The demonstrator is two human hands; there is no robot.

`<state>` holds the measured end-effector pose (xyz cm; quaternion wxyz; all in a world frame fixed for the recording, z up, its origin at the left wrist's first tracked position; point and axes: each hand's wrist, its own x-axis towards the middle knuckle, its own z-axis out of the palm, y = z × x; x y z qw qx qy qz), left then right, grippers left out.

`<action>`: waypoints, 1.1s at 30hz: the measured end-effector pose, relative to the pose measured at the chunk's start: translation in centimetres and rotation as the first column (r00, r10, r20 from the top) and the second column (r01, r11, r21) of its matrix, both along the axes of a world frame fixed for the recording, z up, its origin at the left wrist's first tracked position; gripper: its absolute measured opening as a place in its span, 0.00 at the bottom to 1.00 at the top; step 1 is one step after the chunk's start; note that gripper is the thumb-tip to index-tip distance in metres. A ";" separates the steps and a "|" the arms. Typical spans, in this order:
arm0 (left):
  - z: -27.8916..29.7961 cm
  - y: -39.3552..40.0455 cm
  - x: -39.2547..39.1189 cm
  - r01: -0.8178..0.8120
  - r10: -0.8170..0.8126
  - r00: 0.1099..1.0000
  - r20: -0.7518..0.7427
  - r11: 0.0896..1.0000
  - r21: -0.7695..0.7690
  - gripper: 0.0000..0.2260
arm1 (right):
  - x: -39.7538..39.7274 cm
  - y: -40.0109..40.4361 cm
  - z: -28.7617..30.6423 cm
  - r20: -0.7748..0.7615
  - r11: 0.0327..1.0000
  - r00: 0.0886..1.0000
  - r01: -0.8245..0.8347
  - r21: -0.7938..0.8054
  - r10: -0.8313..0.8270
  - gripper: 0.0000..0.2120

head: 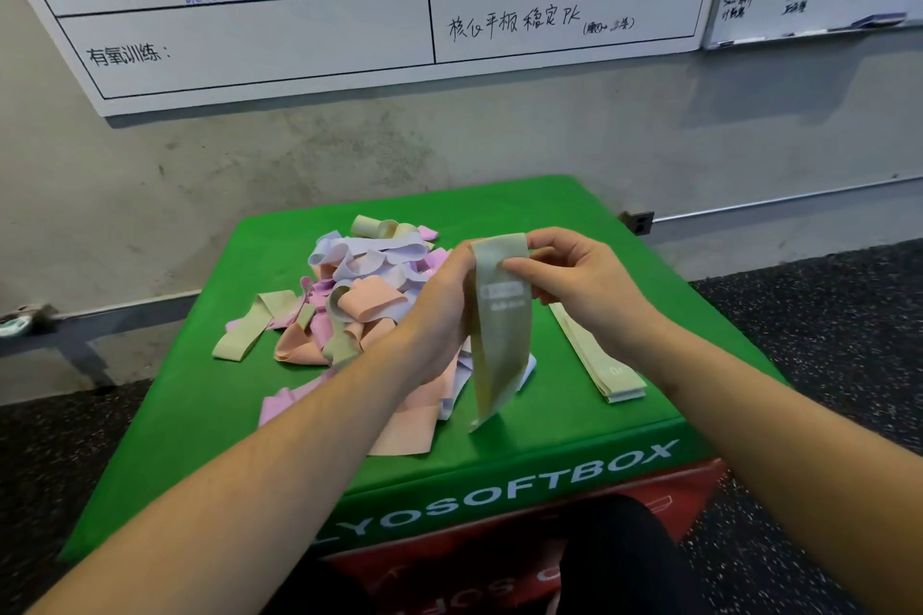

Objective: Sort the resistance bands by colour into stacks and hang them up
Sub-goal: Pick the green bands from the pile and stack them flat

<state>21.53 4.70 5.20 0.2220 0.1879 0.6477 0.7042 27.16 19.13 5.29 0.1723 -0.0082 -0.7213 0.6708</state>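
Both hands meet above the middle of a green soft plyo box that serves as the surface. Left hand has its fingers curled around the left edge of a pale green resistance band. Right hand pinches the top of the same band between thumb and fingers. That band hangs straight down from the hands, its long axis vertical, its folded top at finger level and its loose lower end pointing toward the near edge of the box, with a white label facing the viewer.

Going left to right: a tangled heap of unsorted bands in pale green, pink, peach and lilac lies left of and behind the hands, partly under the left forearm. To the right of the hands lies a flat stack of pale green bands, just beside the right wrist. Its long axis runs from far to near, slanting slightly rightward toward the near corner.

Judging from this, the held band matches that stack, and the right hand is the nearer one to lay it there, turned to lie lengthwise along the stack. No hook or rack for hanging is visible.
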 end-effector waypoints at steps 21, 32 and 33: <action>-0.2 6.0 -0.4 -0.012 -0.017 0.990 0.137 0.978 0.208 0.07 | 2.3 5.0 -5.2 0.157 0.993 0.982 -0.098 -0.069 0.108 0.17; -0.4 10.9 -3.8 -0.162 0.066 0.948 0.313 0.942 0.293 0.08 | 3.2 8.4 -9.4 0.290 0.976 0.950 0.056 0.209 -0.116 0.08; -0.7 11.5 -4.2 -0.193 0.092 0.936 0.339 0.940 0.280 0.09 | 3.3 8.8 -9.6 0.288 0.972 0.948 0.071 0.222 -0.135 0.05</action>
